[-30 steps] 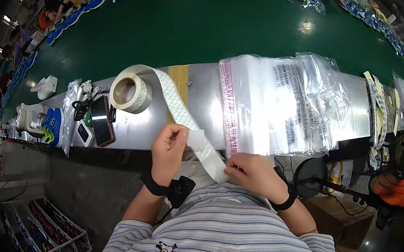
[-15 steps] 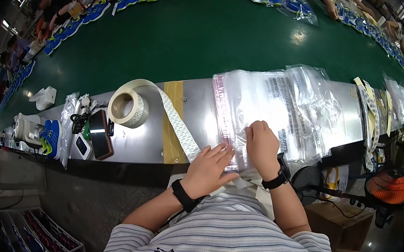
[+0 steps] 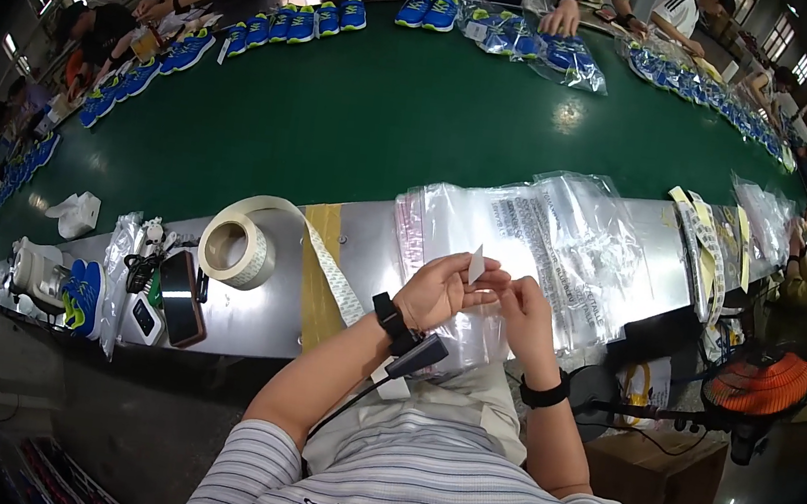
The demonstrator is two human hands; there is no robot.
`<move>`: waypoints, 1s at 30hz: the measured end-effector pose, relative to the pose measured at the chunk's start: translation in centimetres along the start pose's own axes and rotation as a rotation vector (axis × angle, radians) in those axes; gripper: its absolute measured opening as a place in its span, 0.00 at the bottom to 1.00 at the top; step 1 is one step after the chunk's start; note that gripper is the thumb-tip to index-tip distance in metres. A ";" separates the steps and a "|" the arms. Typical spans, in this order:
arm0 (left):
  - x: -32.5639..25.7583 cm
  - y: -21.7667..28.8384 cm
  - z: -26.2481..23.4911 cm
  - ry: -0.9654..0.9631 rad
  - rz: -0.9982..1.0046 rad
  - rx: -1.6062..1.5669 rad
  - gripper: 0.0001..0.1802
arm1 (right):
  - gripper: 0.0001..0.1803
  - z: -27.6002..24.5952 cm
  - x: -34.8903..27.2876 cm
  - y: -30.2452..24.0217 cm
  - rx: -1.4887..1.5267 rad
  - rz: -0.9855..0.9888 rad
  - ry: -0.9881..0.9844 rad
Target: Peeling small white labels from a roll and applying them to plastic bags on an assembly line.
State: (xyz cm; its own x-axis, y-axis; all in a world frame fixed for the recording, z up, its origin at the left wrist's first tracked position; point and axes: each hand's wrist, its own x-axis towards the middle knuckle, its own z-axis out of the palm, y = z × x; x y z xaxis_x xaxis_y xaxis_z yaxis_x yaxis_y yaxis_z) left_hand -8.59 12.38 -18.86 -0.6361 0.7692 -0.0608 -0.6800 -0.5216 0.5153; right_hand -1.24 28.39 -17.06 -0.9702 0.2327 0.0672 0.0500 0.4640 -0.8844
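My left hand (image 3: 441, 292) is turned palm up over the near edge of a stack of clear plastic bags (image 3: 517, 226), its fingers partly curled. A small white label (image 3: 476, 264) stands up at its fingertips. Close beside those fingertips, my right hand (image 3: 528, 326) has thumb and fingers pinched together; whatever lies between them is hidden. Left of the hands sits a roll of white labels (image 3: 256, 264), and its strip (image 3: 332, 279) runs down toward my left wrist.
Blue shoes (image 3: 300, 26) line the far side of the green table (image 3: 340, 113), where a co-worker's hand (image 3: 560, 17) touches a bagged pair. A phone (image 3: 180, 297), a tissue pack (image 3: 78, 214) and more shoes (image 3: 85, 299) lie left. An orange fan (image 3: 758, 381) stands right.
My left hand has lifted off the bags and turned palm up, with a white label at its fingertips. My right hand has moved lower, beside it. A co-worker's hand has reached the bagged shoes.
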 end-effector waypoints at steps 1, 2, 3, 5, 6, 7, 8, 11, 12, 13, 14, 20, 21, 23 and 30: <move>0.1 0.0 -0.7 0.009 -0.067 -0.067 0.22 | 0.05 -0.4 0.0 0.4 0.110 0.046 0.071; 0.2 -0.3 -1.2 0.134 -0.073 0.007 0.20 | 0.04 -1.2 0.2 0.5 0.183 0.049 0.112; -0.4 -0.1 -0.2 0.270 -0.085 0.075 0.19 | 0.04 -1.9 -0.2 0.2 0.256 0.062 0.146; 0.7 -0.4 0.5 0.484 -0.095 0.573 0.17 | 0.04 -2.3 0.4 -0.5 0.309 -0.042 0.134; 1.4 -0.2 0.7 0.468 -0.086 0.839 0.16 | 0.04 -2.5 0.4 -0.8 0.362 -0.151 0.112; 2.0 0.0 0.9 0.446 -0.076 1.105 0.16 | 0.04 -2.7 0.0 -1.0 0.357 -0.145 0.108; 2.4 -0.7 0.4 0.446 -0.021 1.150 0.14 | 0.06 -2.8 -0.4 -1.3 0.243 -0.211 -0.044; 2.7 1.1 3.1 0.430 -0.327 0.452 0.14 | 0.30 -3.0 -1.8 -3.2 -0.129 -0.376 -0.275; 2.2 1.3 2.1 0.364 -0.303 0.219 0.15 | 0.45 -2.7 -2.3 -4.6 -0.232 -0.406 -0.329; 1.7 1.8 2.1 0.235 -0.314 0.108 0.22 | 0.48 -2.2 -2.9 -4.5 -0.451 -0.502 -0.264; 1.0 2.0 2.5 0.262 -0.303 0.067 0.26 | 0.42 -1.8 -2.8 -4.7 -0.462 -0.543 -0.223; -5.5 4.6 9.2 0.110 0.114 0.248 0.38 | 0.13 -5.1 -0.6 -1.6 0.357 -0.073 0.294; -6.5 4.7 9.7 0.130 0.170 0.276 0.36 | 0.15 -6.2 0.2 -0.1 0.658 -0.008 0.401; -8.4 4.7 8.8 0.168 0.169 0.326 0.34 | 0.17 -9.3 1.1 2.0 0.873 0.212 0.544; -18.4 3.1 2.3 0.617 0.029 0.398 0.26 | 0.24 -12.3 0.8 3.8 0.044 -0.112 1.122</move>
State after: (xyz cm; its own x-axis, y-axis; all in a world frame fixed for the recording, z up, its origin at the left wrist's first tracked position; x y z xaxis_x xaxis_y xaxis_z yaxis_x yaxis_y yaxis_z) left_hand 1.82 -2.51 -14.15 -0.8211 0.3480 -0.4525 -0.5507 -0.2746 0.7882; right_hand 1.11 40.88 -14.66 -0.2057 0.8387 0.5042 -0.0538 0.5048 -0.8616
